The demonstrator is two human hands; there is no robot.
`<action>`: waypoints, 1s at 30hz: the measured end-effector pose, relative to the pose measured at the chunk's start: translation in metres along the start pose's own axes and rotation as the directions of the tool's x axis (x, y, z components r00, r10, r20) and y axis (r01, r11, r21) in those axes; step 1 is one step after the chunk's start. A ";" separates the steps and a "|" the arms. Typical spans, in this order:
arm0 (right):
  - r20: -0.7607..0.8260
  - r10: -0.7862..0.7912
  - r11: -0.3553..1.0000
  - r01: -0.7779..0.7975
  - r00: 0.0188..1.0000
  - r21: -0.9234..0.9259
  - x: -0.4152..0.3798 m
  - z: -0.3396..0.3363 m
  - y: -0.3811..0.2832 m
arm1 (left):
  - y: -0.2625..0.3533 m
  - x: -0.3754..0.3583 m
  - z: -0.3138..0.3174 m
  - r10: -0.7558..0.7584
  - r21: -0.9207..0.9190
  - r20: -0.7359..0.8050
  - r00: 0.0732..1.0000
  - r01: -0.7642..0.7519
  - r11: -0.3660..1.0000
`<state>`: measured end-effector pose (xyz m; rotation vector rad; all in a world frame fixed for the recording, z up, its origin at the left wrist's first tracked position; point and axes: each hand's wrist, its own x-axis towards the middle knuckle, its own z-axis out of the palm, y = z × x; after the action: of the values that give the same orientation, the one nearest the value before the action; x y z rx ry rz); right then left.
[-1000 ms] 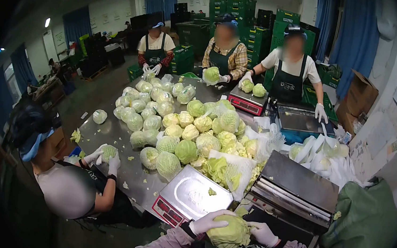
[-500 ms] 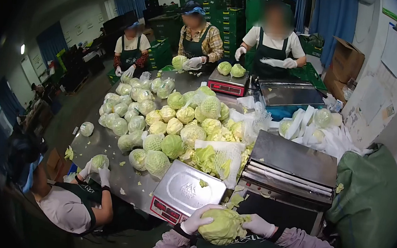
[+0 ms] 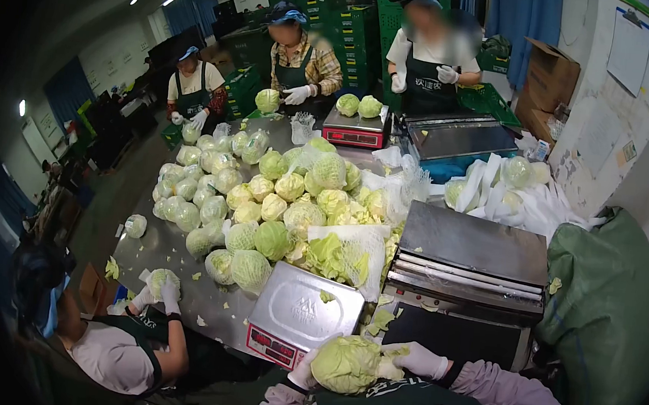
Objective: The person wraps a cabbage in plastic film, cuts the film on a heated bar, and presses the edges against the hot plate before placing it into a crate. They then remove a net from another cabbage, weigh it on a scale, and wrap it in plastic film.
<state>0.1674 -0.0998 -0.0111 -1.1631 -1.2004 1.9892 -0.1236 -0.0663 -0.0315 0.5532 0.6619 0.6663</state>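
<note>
A pale green cabbage (image 3: 343, 364) is held in front of my apron, just off the near edge of the table. My gloved left hand (image 3: 303, 372) wraps round its left side. On the other side, my gloved right hand (image 3: 420, 360) has its fingers closed at the pale stem end, on a loose outer leaf edge as far as I can see. Right beyond the cabbage stands a digital scale (image 3: 307, 309) with a steel plate and red front; a scrap of leaf lies on the plate.
Loose, netted and wrapped cabbages (image 3: 274, 210) cover the table middle. A wrapping machine (image 3: 471, 250) stands at right, beside a green sack (image 3: 609, 297). A co-worker (image 3: 123, 347) at left holds a cabbage; several others work across the table near another scale (image 3: 354, 132).
The cabbage has moved slightly left and turned, showing its pale stem end toward my right hand. Across the table, the co-worker at right has lifted a hand; the view has shifted a little.
</note>
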 end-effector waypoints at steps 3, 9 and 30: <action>0.015 -0.032 0.987 0.034 0.999 -0.155 -0.004 0.008 -0.028 | 0.003 -0.010 -0.015 -0.161 0.132 -0.077 0.984 0.170 0.977; 0.084 -0.422 0.847 0.426 0.903 -0.318 -0.002 0.020 -0.084 | -0.025 -0.003 -0.045 0.203 -0.379 0.064 0.977 -0.165 0.910; 0.217 -0.608 0.454 0.559 0.764 -0.694 0.045 0.071 -0.134 | 0.009 0.002 -0.006 0.359 -0.535 -0.126 0.925 -0.369 0.760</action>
<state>0.0845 -0.0330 0.1066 -0.9020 -2.1234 0.9108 -0.1302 -0.0574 -0.0303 0.1286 0.3425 1.1856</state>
